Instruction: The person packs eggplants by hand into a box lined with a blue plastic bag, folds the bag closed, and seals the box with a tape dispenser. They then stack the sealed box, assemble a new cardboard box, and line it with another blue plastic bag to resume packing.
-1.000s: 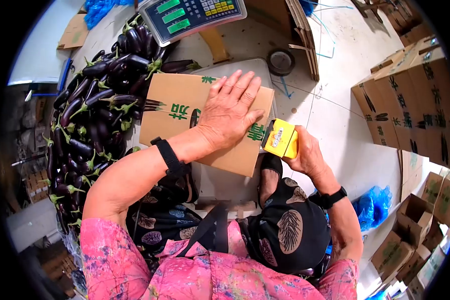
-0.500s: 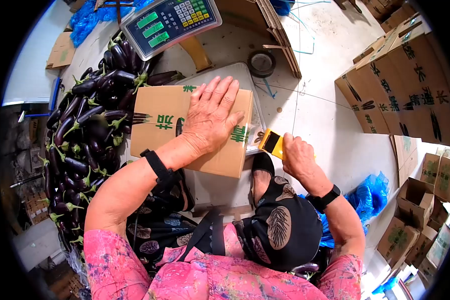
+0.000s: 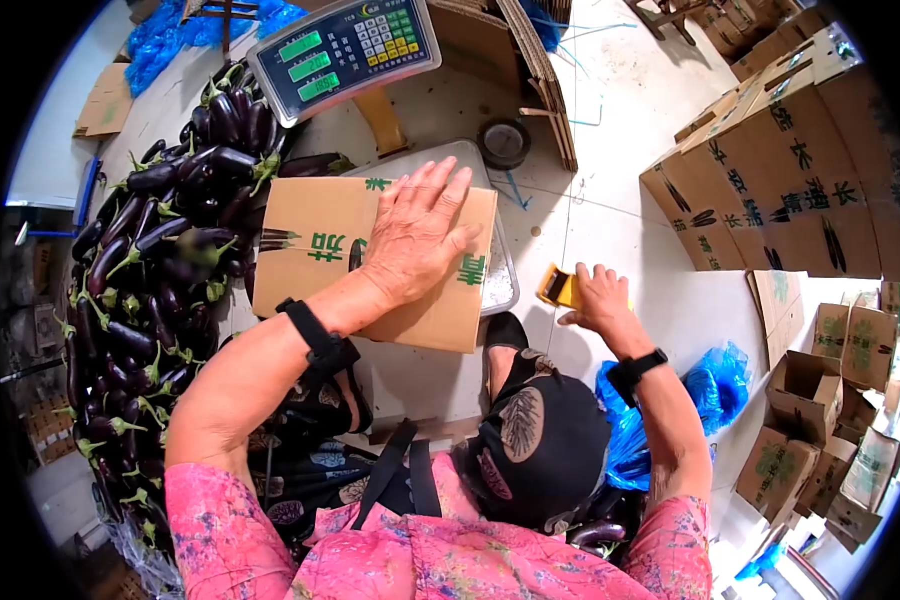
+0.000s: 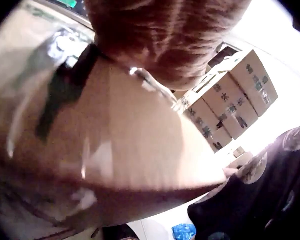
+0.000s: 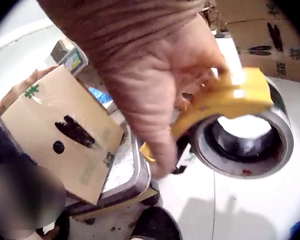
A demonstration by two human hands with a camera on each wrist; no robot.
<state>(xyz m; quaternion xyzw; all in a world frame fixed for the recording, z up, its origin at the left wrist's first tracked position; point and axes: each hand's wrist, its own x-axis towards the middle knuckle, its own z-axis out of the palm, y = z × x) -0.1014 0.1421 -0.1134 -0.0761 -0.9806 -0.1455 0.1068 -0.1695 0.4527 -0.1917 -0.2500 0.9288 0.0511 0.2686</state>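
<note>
A closed cardboard box (image 3: 310,215) with green print sits on the metal weighing platform (image 3: 503,270). My left hand (image 3: 415,240) lies flat across its top, fingers straight and spread. Clear tape on the carton shines in the left wrist view, under the left palm. To the right of the platform, my right hand (image 3: 602,300) grips a yellow tape dispenser (image 5: 245,90). Its roll of tape (image 5: 285,145) hangs beneath the handle in the right wrist view. The dispenser is apart from the box, over the tiled floor.
Eggplants (image 3: 150,290) are heaped along the left. The scale's display (image 3: 345,55) stands beyond the box, with a loose tape roll (image 3: 504,143) on the floor nearby. Stacked cartons (image 3: 780,190) stand at right, and blue plastic bags (image 3: 718,388) lie by my right forearm.
My right hand has moved the tape dispenser away from the box's right edge, outward to the right and down. My left hand stays flat on the box. The head view has shifted slightly.
</note>
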